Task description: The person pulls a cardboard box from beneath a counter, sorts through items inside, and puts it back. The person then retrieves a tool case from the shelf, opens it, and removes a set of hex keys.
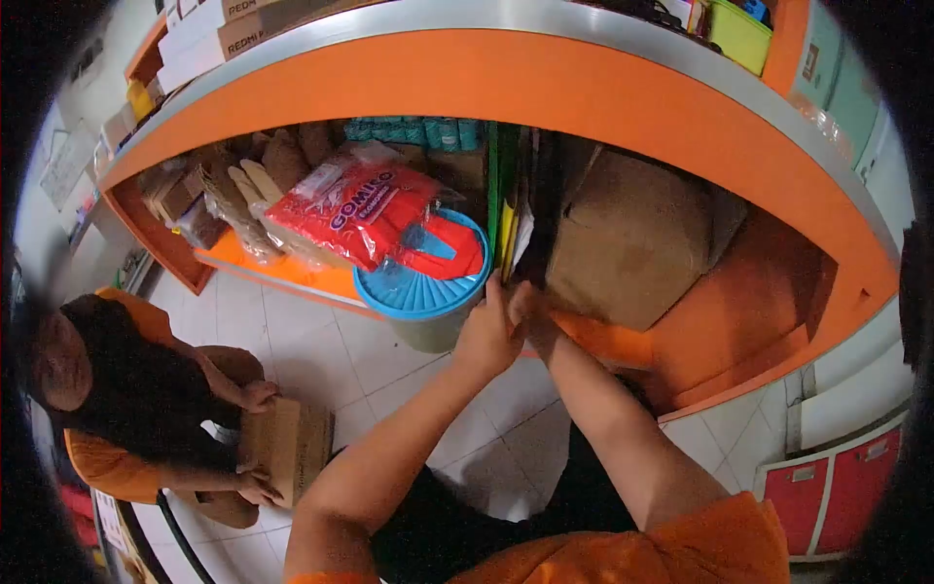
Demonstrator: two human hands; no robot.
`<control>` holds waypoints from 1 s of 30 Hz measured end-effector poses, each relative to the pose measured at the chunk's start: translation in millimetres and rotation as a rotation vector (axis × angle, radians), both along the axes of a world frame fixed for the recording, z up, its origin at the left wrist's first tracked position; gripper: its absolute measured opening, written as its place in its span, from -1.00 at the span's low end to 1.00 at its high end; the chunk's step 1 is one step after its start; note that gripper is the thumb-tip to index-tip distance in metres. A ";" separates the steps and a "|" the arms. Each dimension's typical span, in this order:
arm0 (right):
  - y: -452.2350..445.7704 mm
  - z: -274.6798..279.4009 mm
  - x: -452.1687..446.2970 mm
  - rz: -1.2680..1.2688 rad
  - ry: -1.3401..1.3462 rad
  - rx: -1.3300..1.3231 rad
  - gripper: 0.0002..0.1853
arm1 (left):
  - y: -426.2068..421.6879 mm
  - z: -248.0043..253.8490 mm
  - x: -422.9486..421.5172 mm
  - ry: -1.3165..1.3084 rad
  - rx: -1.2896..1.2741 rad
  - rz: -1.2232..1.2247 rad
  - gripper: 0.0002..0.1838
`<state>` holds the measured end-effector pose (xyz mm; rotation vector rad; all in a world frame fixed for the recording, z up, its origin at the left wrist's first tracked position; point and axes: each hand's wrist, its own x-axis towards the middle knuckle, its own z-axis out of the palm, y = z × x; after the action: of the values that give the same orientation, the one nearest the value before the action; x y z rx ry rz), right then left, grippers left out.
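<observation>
The counter [467, 14] is holding boxes [255, 33] and a green basket [739, 37]; below, the shelf [326, 280] is carrying a carton [632, 234], and the floor [336, 346] is bearing a bucket [426, 335].

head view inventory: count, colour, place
Counter: 1, orange, top
Redmi boxes: several, white/brown, counter left
Container: 1, green, counter right
Packs: several, teal, upper shelf
Packages: several, brown, shelf left
Lettered packet: 1, red, over tub
Tub: 1, blue-lidded, centre
Sheets: several, yellow/white, shelf centre
Large carton: 1, brown, shelf right
Held carton: 1, brown, left
Co-worker: 1, orange sleeves, left
Cabinet doors: 2, red, right
Left hand: 1, bare, centre
Right hand: 1, bare, centre
</observation>
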<state>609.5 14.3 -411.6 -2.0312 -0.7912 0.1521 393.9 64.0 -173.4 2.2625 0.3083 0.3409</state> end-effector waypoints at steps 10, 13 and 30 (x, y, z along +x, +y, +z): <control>11.5 98.1 -19.4 -0.269 -0.157 -0.093 -0.65 | 26.4 14.8 -43.5 -0.212 0.059 -0.137 -0.40; 26.8 94.5 -0.8 -0.336 -0.015 -0.141 -0.64 | 26.9 19.9 -52.9 -0.106 0.089 -0.098 -0.49; 64.1 99.0 74.5 -0.182 -0.566 -0.461 -0.44 | 25.5 10.7 -100.3 0.073 0.063 -0.105 -0.71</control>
<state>684.0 78.4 -312.6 -2.6209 -0.9686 -0.3980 293.5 89.5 -162.7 2.3469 0.2172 0.2168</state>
